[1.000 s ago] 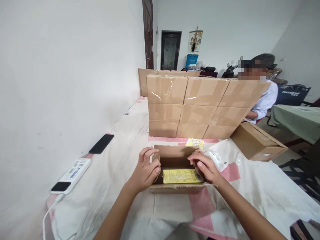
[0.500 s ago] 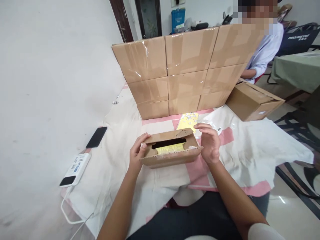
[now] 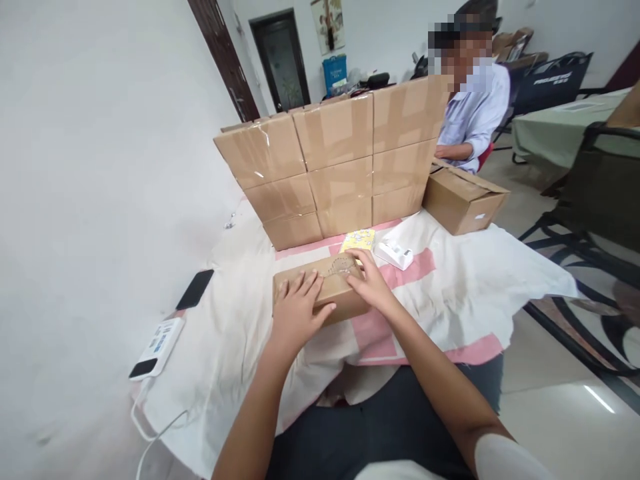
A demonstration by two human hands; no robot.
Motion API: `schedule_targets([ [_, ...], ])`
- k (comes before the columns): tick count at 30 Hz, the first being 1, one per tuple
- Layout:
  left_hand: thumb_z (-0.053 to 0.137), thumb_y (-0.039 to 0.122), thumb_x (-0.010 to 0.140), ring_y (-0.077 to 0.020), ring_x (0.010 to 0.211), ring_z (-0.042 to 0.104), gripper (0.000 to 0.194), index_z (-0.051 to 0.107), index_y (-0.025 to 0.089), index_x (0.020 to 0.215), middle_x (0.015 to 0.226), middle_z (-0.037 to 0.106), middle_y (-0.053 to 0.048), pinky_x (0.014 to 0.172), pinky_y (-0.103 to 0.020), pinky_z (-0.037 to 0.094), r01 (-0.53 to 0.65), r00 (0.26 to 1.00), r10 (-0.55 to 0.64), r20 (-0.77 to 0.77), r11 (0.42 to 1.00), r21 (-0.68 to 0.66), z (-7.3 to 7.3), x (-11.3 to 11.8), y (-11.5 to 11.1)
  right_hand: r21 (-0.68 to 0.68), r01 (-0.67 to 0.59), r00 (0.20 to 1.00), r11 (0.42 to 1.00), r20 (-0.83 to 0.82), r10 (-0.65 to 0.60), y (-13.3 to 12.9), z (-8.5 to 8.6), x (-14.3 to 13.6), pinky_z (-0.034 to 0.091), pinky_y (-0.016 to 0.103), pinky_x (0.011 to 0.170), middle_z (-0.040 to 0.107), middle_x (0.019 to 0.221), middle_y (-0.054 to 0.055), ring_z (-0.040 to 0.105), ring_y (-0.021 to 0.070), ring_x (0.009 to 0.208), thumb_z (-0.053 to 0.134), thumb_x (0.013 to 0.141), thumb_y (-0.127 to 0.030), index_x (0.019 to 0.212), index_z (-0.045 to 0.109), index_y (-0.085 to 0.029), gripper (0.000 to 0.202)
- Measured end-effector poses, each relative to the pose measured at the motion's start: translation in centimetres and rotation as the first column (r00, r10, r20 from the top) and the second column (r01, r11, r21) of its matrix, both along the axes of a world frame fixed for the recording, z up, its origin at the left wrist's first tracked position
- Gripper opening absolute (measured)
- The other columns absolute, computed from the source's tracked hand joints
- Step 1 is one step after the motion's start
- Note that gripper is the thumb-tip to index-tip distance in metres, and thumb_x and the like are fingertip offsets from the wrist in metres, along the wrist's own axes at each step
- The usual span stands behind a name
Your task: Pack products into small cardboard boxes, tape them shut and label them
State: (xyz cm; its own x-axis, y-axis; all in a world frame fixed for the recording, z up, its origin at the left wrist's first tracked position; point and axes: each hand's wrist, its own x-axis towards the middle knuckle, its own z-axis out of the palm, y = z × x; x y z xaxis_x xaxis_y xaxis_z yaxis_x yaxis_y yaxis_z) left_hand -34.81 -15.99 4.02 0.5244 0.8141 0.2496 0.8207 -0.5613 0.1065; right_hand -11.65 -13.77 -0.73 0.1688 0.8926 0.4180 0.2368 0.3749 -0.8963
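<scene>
A small cardboard box (image 3: 333,307) lies on the cloth in front of me, its top flaps folded down so that its contents are hidden. My left hand (image 3: 299,310) rests on the left part of its top, palm down with fingers spread. At the right end, my right hand (image 3: 369,280) grips the box, thumb and fingers bent over the corner by the dotted half-circle. Just behind the box is a yellow patterned item (image 3: 357,240), partly covered. To its right sits a white object (image 3: 395,253), too unclear to name.
A wall of taped cartons (image 3: 340,163) stands across the back of the table. Another carton (image 3: 463,200) is at the right, near a seated person (image 3: 480,117). A black phone (image 3: 195,289) and a white power strip (image 3: 157,347) with a cable lie at the left.
The box's flaps, apart before with yellow contents showing, are now folded down. My left hand has moved from the left end onto the top. My right hand has come onto the right end.
</scene>
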Motion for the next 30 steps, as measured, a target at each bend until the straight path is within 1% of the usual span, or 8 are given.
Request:
schedule_targets([
  [2, 0.055, 0.050, 0.099, -0.0410, 0.150, 0.039, 0.059, 0.053, 0.024, 0.151, 0.159, 0.046, -0.012, 0.118, -0.071, 0.030, -0.012, 0.999, 0.014, -0.033, 0.999, 0.034, -0.8, 1.2, -0.4, -0.046, 0.071, 0.997, 0.996, -0.002, -0.071, 0.4, 0.3, 3.3, 0.050, 0.043, 0.102, 0.066, 0.120, 0.010, 0.061, 0.0287, 0.118, 0.055, 0.081, -0.030, 0.110, 0.062, -0.022, 0.030],
  [4, 0.053, 0.050, 0.100, -0.0424, 0.149, 0.040, 0.056, 0.055, 0.024, 0.149, 0.158, 0.048, -0.012, 0.116, -0.073, 0.031, -0.011, 0.999, 0.013, -0.033, 0.999, 0.051, -1.4, 1.4, -0.2, -0.143, 0.229, 0.973, 0.963, 0.033, -0.227, 1.2, 0.5, 7.4, 0.050, 0.038, 0.099, 0.068, 0.114, 0.009, 0.062, 0.0268, 0.112, 0.049, 0.084, -0.031, 0.099, 0.062, -0.021, 0.022],
  [6, 0.053, 0.051, 0.100, -0.0430, 0.148, 0.041, 0.056, 0.055, 0.024, 0.149, 0.157, 0.049, -0.012, 0.115, -0.073, 0.031, -0.001, 1.000, 0.002, -0.016, 0.998, 0.066, -1.8, 1.2, 0.2, -0.314, 0.376, 0.927, 0.872, 0.148, -0.346, 2.2, 0.5, 11.3, 0.049, 0.031, 0.092, 0.069, 0.114, 0.009, 0.061, 0.0244, 0.109, 0.050, 0.083, -0.029, 0.095, 0.064, -0.020, 0.020],
  [9, 0.054, 0.051, 0.099, -0.0437, 0.147, 0.042, 0.056, 0.056, 0.025, 0.149, 0.157, 0.049, -0.012, 0.114, -0.073, 0.032, -0.002, 1.000, 0.002, 0.003, 0.996, 0.084, -2.0, 0.8, 0.3, -0.528, 0.390, 0.920, 0.754, 0.251, -0.300, 3.8, 0.4, 15.4, 0.046, 0.026, 0.072, 0.070, 0.088, 0.008, 0.062, 0.0204, 0.084, 0.055, 0.082, -0.026, 0.080, 0.064, -0.015, 0.014],
  [13, 0.052, 0.051, 0.100, -0.0435, 0.147, 0.042, 0.054, 0.057, 0.026, 0.148, 0.157, 0.049, -0.011, 0.115, -0.072, 0.031, 0.002, 1.000, -0.004, 0.019, 0.995, 0.098, -1.9, 0.8, -0.1, -0.700, 0.312, 0.950, 0.643, 0.254, -0.184, 5.7, 0.8, 17.3, 0.037, 0.025, 0.055, 0.065, 0.068, 0.006, 0.049, 0.0126, 0.057, 0.060, 0.084, -0.023, 0.076, 0.064, -0.011, 0.014],
  [20, 0.050, 0.053, 0.101, -0.0413, 0.147, 0.043, 0.054, 0.056, 0.029, 0.148, 0.157, 0.050, -0.009, 0.118, -0.069, 0.028, 0.006, 0.999, -0.011, 0.036, 0.991, 0.134, -2.4, 0.7, -0.1, -0.870, 0.260, 0.965, 0.418, 0.252, -0.075, 8.6, 2.7, 17.9, 0.029, 0.022, 0.045, 0.063, 0.063, 0.004, 0.041, 0.0085, 0.046, 0.068, 0.090, -0.027, 0.081, 0.065, -0.012, 0.018],
  [24, 0.051, 0.054, 0.100, -0.0413, 0.147, 0.043, 0.055, 0.055, 0.029, 0.150, 0.157, 0.050, -0.009, 0.119, -0.070, 0.028, 0.009, 0.999, -0.016, 0.043, 0.989, 0.147, -2.5, 0.5, -0.1, -0.871, 0.293, 0.956, 0.395, 0.278, -0.097, 8.6, 2.9, 17.4, 0.026, 0.021, 0.043, 0.055, 0.056, 0.000, 0.038, 0.0073, 0.044, 0.078, 0.085, -0.029, 0.077, 0.062, -0.013, 0.024],
  [30, 0.053, 0.053, 0.099, -0.0423, 0.147, 0.043, 0.055, 0.057, 0.028, 0.148, 0.156, 0.050, -0.009, 0.117, -0.070, 0.030, 0.015, 0.997, -0.025, 0.074, 0.992, 0.127, -2.5, 0.4, -0.3, -0.791, 0.377, 0.926, 0.482, 0.320, -0.200, 7.5, 2.2, 16.4, 0.031, 0.024, 0.044, 0.056, 0.055, 0.000, 0.042, 0.0091, 0.045, 0.086, 0.080, -0.036, 0.085, 0.057, -0.015, 0.036],
])
